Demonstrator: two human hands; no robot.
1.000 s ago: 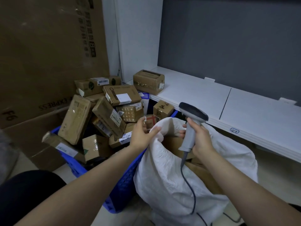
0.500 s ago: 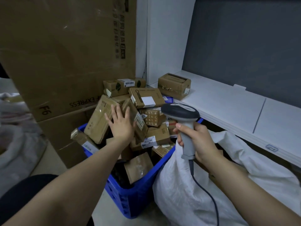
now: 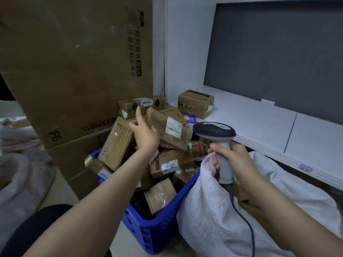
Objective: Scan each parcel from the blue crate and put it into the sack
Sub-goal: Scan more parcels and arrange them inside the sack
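Open air above the heaped parcels (image 3: 171, 162) is the one way into the blue crate (image 3: 159, 227); the pile stands higher than its rim. To the left and behind, a tall cardboard carton (image 3: 74, 62) walls it off, and a white pillar (image 3: 185, 52) closes the far corner. The white bench (image 3: 259, 125) runs along the right (one box (image 3: 195, 103) sits at its pillar end, bare surface beyond). The sack (image 3: 213, 219) presses against the crate's right side. The scanner (image 3: 213, 131) in the right grip (image 3: 239, 160) hangs over the sack's mouth, just beside the parcel (image 3: 172, 127) held up in the left grip (image 3: 145, 135).
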